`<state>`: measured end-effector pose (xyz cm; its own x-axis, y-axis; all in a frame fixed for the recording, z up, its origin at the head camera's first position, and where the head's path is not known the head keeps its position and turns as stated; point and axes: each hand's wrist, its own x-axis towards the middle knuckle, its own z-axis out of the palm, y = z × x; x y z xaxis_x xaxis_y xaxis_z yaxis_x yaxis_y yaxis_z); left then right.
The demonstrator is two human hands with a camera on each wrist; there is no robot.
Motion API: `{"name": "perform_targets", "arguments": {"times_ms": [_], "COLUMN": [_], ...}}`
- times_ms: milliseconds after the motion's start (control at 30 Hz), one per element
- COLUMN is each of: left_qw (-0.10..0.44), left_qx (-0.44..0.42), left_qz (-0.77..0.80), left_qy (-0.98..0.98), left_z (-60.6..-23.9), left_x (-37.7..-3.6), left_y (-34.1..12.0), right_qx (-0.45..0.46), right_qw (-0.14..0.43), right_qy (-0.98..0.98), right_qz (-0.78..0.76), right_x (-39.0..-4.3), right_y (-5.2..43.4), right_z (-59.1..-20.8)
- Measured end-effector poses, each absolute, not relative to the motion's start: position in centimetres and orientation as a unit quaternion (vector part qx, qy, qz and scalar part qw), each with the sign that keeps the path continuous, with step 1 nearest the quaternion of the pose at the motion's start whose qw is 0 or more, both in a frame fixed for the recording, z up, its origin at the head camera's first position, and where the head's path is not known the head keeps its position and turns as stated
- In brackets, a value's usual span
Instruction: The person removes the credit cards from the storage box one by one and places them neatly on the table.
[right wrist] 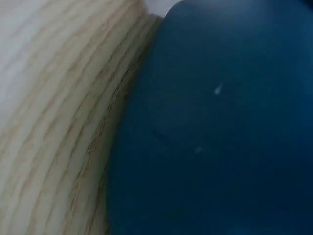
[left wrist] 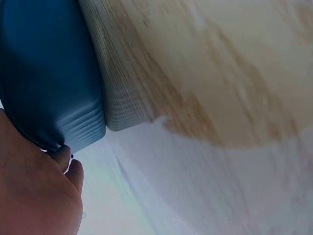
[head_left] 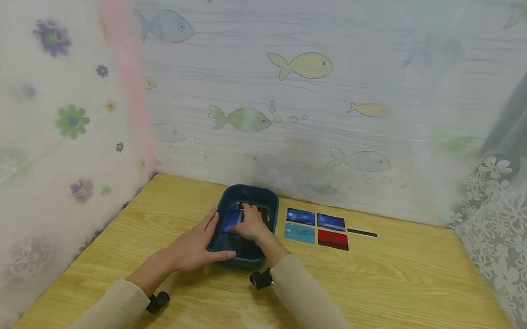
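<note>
A dark blue plastic bin (head_left: 237, 247) sits on the wooden table, and its outer wall fills much of the right wrist view (right wrist: 210, 122). My left hand (head_left: 192, 247) holds it at the near left corner, thumb along the front rim and fingers against the left side. In the left wrist view, fingertips of that hand (left wrist: 39, 191) curl at the bin's rim. My right hand (head_left: 252, 225) reaches inside, thumb and fingers at opposite edges of a blue card (head_left: 232, 220). Darker cards (head_left: 264, 215) lie partly hidden beneath that hand, which is out of sight in the right wrist view.
Right of the bin lie a dark blue VIP card (head_left: 300, 217), another blue card (head_left: 331, 222), a light blue VIP card (head_left: 299, 233) and a red card (head_left: 333, 240). A thin black strip (head_left: 362, 232) lies beside them. Patterned curtains (head_left: 293, 151) border the table.
</note>
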<state>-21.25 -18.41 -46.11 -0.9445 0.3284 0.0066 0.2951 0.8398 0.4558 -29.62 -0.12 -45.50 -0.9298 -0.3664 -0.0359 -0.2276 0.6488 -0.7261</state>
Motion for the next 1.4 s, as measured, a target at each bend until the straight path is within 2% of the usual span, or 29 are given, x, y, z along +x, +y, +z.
{"name": "perform_targets", "arguments": {"times_ms": [600,967,1400], "left_qw": [0.04,0.04,0.035], "left_qx": [0.159,0.154,0.161], "left_qz": [0.232,0.23,0.23], "left_qy": [0.959,0.96,0.959], "left_z": [-46.4,-46.0,-45.9], "left_x": [-21.1,-21.2,-21.3], "left_y": [-18.3,-18.4,-18.3], "right_qx": [-0.171,-0.151,-0.166], "right_qw": [0.053,0.013,0.017], "right_qy": [0.923,0.903,0.868], "right_qz": [-0.341,-0.402,-0.468], "right_x": [-29.7,-30.0,-29.0], "right_y": [-0.5,-0.4,0.2], "right_z": [-46.4,-46.2,-45.0]}}
